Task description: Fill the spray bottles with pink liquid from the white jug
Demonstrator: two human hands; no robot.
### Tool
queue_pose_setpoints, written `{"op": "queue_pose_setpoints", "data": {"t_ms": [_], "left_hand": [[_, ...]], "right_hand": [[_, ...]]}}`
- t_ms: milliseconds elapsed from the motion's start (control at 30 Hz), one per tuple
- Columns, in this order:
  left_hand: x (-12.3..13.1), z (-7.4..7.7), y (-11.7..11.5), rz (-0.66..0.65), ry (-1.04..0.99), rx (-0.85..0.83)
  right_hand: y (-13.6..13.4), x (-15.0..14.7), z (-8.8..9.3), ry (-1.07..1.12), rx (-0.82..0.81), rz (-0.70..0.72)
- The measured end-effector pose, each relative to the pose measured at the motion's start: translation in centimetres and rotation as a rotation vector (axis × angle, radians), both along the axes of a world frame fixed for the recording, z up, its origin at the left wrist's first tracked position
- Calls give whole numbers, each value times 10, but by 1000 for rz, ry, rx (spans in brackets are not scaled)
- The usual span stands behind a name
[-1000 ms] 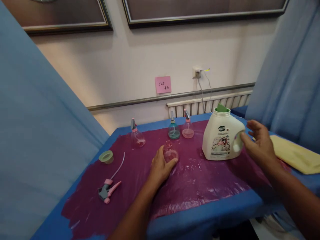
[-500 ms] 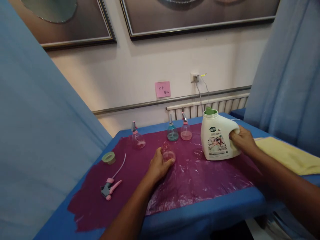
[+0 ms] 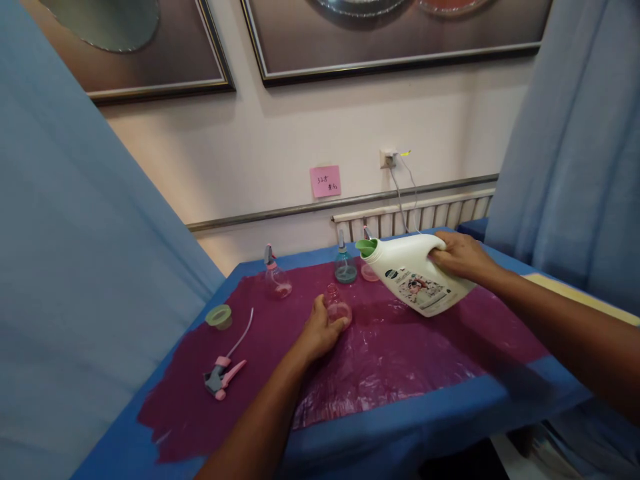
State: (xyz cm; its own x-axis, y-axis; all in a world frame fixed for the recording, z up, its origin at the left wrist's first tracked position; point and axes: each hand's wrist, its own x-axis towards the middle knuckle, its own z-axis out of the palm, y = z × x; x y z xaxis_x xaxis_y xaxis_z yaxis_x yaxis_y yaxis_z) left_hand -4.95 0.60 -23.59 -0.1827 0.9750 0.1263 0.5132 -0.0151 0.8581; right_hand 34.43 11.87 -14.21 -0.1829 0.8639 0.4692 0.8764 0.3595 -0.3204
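My left hand is closed round the lower part of a small clear pink spray bottle that has no spray head on it. The bottle stands upright on the purple plastic sheet. With my right hand I grip the handle of a white detergent jug, tilted to the left, its green spout up and to the right of the bottle's open neck. No stream shows at the spout. A grey and pink spray head with its tube lies to the left. Near it sits a pale green cap.
Further back stand a clear spray bottle with a pink collar, a teal one and a pink one, partly hidden by the jug. A yellow cloth lies at the right. Blue curtains hang on both sides.
My right hand has lifted the jug and tipped it to the left, bringing its spout nearer the bottle. My left hand keeps its hold on the bottle in the same place.
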Motion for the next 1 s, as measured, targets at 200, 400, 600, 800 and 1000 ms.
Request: {"op": "queue_pose_setpoints", "data": {"t_ms": [200, 400, 600, 800, 1000], "left_hand": [[-3, -4, 1, -46, -53, -13], [-3, 7, -3, 29, 6, 52], [-15, 35, -16, 101, 67, 105], [-34, 64, -39, 28, 225, 104], [-50, 84, -49, -50, 389, 100]], "right_hand": [[-3, -26, 11, -174, -99, -56], [-5, -34, 10, -279, -83, -167], [-1, -37, 9, -289, -75, -159], [-1, -43, 11, -326, -92, -143], [-7, -53, 19, -335, -119, -123]]}}
